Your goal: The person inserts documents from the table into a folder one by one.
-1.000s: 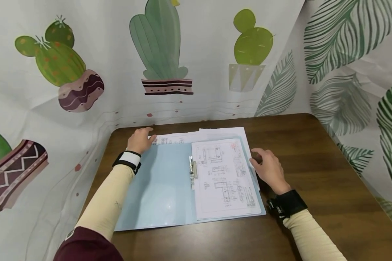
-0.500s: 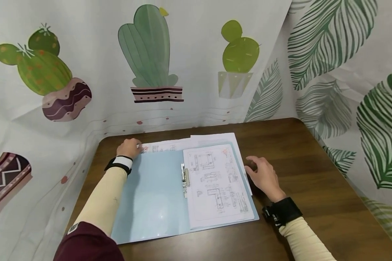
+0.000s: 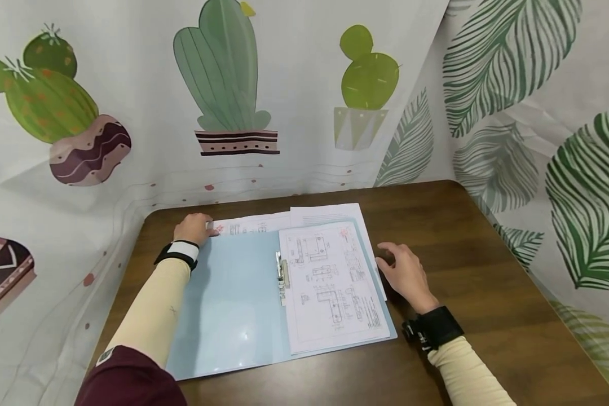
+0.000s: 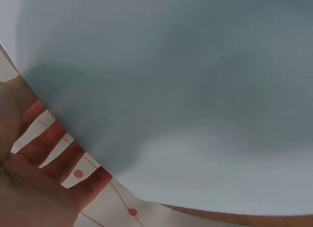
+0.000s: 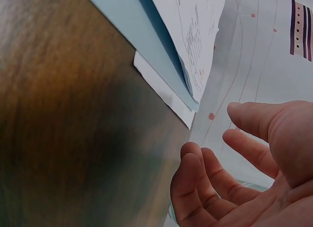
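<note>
A light blue folder [image 3: 233, 293] lies spread on the wooden table, its left cover bare. On its right side, a metal clip [image 3: 281, 279] stands beside sheets printed with line drawings [image 3: 330, 282]. My left hand [image 3: 192, 229] is at the folder's upper left corner, thumb toward the papers behind it. The left wrist view shows straight, spread fingers [image 4: 54, 144] whose tips are hidden by the cover's edge. Just right of the folder, my right hand [image 3: 404, 276] hovers with loosely curved fingers, holding nothing; the right wrist view shows a gap between hand and papers.
Loose papers [image 3: 325, 213] stick out beyond the folder's far edge, and some from its right edge. Behind the brown table [image 3: 487, 282] hangs a white curtain [image 3: 299, 113] printed with cacti and leaves.
My left hand has come down closer to the folder's upper left corner, its thumb lower. My right hand stays near the right edge. The head view has shifted; the folder looks unmoved.
</note>
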`<state>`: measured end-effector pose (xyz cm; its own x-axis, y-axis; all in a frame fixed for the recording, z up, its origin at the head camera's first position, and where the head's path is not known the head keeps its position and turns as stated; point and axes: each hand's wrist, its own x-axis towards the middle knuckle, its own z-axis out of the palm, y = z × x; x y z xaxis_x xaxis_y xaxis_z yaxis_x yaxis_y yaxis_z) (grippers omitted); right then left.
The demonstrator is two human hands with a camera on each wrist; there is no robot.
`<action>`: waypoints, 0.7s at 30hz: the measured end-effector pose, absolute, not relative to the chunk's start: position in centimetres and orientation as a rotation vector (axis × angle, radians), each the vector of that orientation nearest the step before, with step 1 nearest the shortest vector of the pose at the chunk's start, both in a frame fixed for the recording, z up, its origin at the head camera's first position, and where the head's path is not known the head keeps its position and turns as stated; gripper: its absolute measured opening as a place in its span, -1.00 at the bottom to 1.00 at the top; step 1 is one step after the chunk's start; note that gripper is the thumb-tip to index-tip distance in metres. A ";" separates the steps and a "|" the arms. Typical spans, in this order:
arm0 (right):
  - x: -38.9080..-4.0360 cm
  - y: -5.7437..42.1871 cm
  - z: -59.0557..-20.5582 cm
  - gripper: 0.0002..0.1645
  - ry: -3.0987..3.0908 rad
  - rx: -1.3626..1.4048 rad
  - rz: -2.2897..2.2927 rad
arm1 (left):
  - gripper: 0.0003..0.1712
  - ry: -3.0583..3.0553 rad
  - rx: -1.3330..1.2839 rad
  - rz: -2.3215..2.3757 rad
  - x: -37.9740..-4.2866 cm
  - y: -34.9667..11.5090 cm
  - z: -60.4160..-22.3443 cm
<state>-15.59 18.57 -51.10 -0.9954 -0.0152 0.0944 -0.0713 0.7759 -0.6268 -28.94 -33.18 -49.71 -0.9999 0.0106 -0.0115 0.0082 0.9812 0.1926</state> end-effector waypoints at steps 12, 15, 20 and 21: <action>-15.7 18.4 -51.2 -0.53 -2.882 0.039 1.036 | -0.47 3.095 0.019 0.322 -29.3 -33.4 -49.7; -15.7 18.4 -51.3 -0.53 -2.881 0.040 1.029 | -0.47 3.084 0.011 0.327 -29.4 -33.4 -49.8; -15.7 18.4 -51.7 -0.54 -2.885 0.036 1.016 | -0.49 3.080 0.007 0.356 -29.2 -33.4 -49.9; -15.7 18.4 -51.7 -0.54 -2.887 0.035 1.015 | -0.49 3.082 0.008 0.364 -29.1 -33.4 -49.9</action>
